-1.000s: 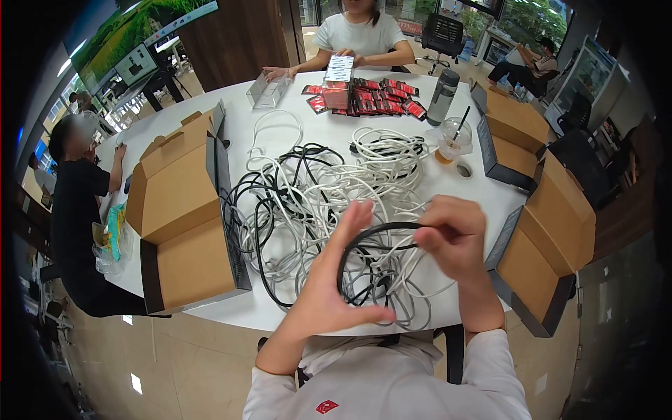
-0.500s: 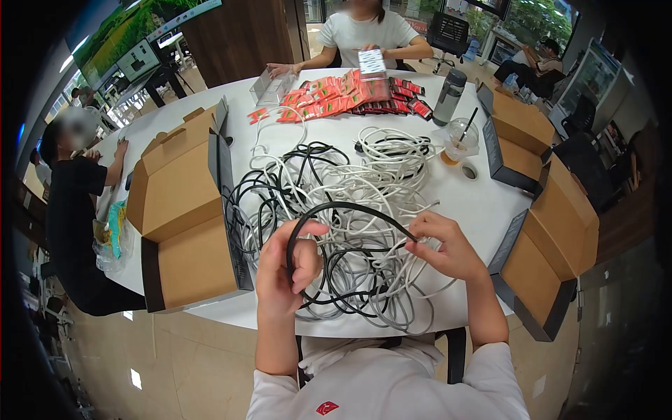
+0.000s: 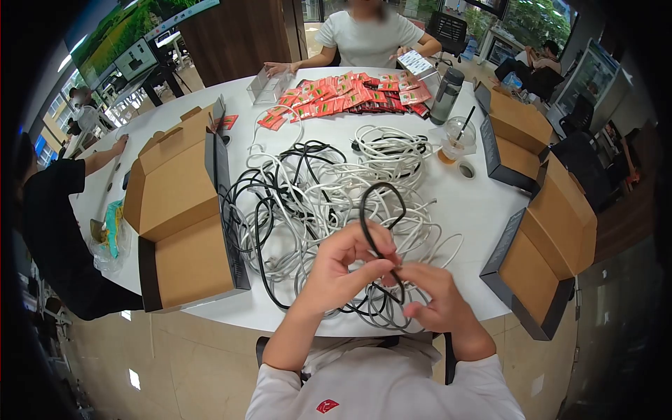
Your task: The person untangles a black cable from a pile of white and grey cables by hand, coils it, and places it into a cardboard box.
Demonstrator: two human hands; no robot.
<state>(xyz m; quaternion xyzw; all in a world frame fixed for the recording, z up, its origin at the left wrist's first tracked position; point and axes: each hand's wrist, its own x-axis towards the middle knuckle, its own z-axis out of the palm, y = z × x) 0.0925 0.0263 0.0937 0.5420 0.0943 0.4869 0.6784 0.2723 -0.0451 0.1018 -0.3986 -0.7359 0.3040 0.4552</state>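
Observation:
In front of my chest, a black cable point(image 3: 363, 208) bends into a narrow upright loop. My left hand point(image 3: 344, 269) is closed round the cable near the bottom of the loop, thumb and fingers together. My right hand point(image 3: 435, 297) meets it there, its fingers curled on the crossing strands; the exact grip is partly hidden. Beneath both hands lies a tangled heap of white cables point(image 3: 336, 185), with grey and black ones mixed in. A looser coil of white cable point(image 3: 392, 143) rests at the heap's far side.
Open cardboard boxes stand left point(image 3: 185, 269) and right point(image 3: 535, 280). Beyond the heap are red packets point(image 3: 336, 98), a clear box point(image 3: 267, 87), a bottle point(image 3: 448, 96) and a plastic cup point(image 3: 456, 138). One person point(image 3: 367, 38) sits opposite; another point(image 3: 56, 224) is at left.
My hands have come together, and the wide cable arch is now a small loop. Opposite, the person's container has tipped and moved right, with more red packets on the pile. The person at left has shifted outward.

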